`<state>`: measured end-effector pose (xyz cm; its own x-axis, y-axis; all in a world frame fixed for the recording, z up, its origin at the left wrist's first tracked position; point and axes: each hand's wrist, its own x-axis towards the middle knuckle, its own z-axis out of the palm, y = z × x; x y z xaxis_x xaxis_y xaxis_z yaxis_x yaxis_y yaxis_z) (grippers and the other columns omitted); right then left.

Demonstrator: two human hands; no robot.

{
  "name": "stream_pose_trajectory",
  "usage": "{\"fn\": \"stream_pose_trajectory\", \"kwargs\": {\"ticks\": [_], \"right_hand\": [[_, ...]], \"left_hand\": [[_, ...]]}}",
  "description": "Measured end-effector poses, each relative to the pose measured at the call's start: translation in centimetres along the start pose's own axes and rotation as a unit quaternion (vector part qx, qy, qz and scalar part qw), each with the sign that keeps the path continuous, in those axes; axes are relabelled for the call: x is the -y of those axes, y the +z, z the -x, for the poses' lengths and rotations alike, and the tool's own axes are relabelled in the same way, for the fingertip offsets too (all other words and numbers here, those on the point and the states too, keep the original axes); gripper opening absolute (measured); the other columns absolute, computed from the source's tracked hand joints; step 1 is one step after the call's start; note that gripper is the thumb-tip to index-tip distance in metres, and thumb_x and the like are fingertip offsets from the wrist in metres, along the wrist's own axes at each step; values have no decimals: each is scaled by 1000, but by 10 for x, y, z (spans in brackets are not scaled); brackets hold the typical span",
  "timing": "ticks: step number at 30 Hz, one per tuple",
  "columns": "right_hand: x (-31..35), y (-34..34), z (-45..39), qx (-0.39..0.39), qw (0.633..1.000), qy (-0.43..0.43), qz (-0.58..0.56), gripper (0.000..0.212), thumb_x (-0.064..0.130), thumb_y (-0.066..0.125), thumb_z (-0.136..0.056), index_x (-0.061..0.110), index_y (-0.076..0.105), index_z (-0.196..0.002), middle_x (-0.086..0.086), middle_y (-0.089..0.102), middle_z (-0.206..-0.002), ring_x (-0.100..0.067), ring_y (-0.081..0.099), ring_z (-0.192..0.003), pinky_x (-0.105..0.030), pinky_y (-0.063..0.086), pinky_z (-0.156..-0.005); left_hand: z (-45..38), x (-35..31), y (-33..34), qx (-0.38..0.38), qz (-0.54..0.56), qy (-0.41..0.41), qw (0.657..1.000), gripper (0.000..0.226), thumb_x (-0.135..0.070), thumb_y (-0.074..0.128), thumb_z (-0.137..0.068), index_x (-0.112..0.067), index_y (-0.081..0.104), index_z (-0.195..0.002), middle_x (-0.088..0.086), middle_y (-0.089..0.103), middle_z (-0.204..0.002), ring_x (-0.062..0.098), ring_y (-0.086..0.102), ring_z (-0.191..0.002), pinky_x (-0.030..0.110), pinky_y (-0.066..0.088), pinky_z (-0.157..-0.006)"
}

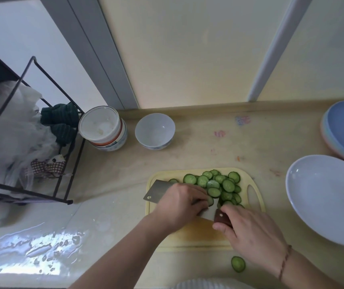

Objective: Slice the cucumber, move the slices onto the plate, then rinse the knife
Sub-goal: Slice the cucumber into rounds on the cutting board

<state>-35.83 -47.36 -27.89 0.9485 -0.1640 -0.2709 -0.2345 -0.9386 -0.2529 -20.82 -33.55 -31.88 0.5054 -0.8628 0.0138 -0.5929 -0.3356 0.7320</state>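
A: Which step is this?

B: Slicing looks finished. The cucumber slices (219,185) lie heaped at the board's twelve o'clock end, and the transfer is starting.

A: The hands?

B: The right hand (250,232) grips the handle of the knife (156,189), blade laid flat on the cutting board (198,238). The left hand (179,205) lies over the blade, fingers curled at the slices; whether it pinches any, I can't tell.

A: Next?

B: Probably load the blade and carry it to the plate (329,201) at three o'clock. One stray slice (238,264) sits off the board at six.
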Motion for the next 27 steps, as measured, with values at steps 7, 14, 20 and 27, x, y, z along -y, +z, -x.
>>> {"fn": "stream_pose_trajectory", "kwargs": {"ticks": [7,14,20,27], "right_hand": [[2,15,8,-59,998,-18,-22,88,76,-16,-74,31,51,-108,10,67,-95,-14,65,-81,-29,35,-59],[9,9,10,6,996,7,-87,107,81,-26,-55,34,45,-119,11,64,-107,-10,63,-95,-25,39,-68],[11,4,11,44,968,59,-241,77,84,11,-68,34,55,-106,11,65,-87,-5,63,-82,-24,50,-70],[30,16,5,66,885,128,-443,59,70,35,-80,14,46,-66,7,42,-51,-8,37,-49,-30,32,-52]], "left_hand": [[-18,2,10,-5,-61,-24,998,13,-17,67,-90,-9,76,-94,4,74,-92,24,65,-84,38,53,-79],[-17,-15,-1,-134,-69,61,987,32,12,68,-75,-8,75,-100,3,70,-99,24,64,-91,34,55,-74],[19,-28,-30,-313,-36,124,941,30,21,53,-80,0,73,-89,6,66,-96,22,63,-90,26,52,-77],[94,28,2,-271,-91,64,956,20,1,57,-87,-13,65,-100,0,60,-99,21,58,-86,24,47,-78]]}}
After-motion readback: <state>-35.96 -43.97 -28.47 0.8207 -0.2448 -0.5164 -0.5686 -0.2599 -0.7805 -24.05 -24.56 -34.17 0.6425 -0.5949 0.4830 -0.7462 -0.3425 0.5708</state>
